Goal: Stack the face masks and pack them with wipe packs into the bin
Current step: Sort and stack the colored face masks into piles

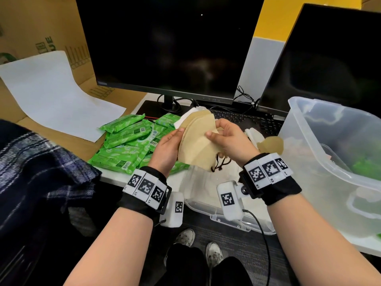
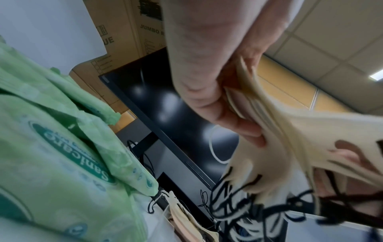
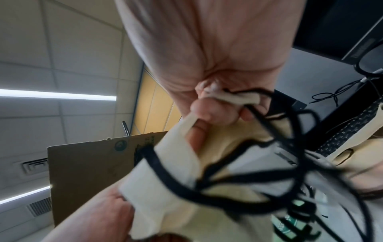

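In the middle of the head view, both hands hold a stack of tan face masks (image 1: 198, 141) above the desk edge. The left hand (image 1: 167, 149) cups the stack's left edge, its fingers curled round it; the right hand (image 1: 228, 139) pinches the right side, thumb on top. Dark ear loops (image 1: 219, 164) dangle in a tangle below the stack.

More masks (image 1: 268, 144) lie just right of the hands, beside the clear bin (image 1: 296, 129) that fills the right of the frame; something green shows through its wall. The green wipe packs (image 1: 127, 141) lie heaped at left centre, not yet packed. A clear lid (image 1: 206, 205) sits below the hands.

The main risk seems to be the loops: hanging loose, they could snag on the bin rim or the loose masks as the stack travels right, pulling the top masks askew. The stack is soft and fanned at its upper edge, so a slack grip from either hand would probably let layers slide apart. Reaching over the lid could also knock it off the desk.
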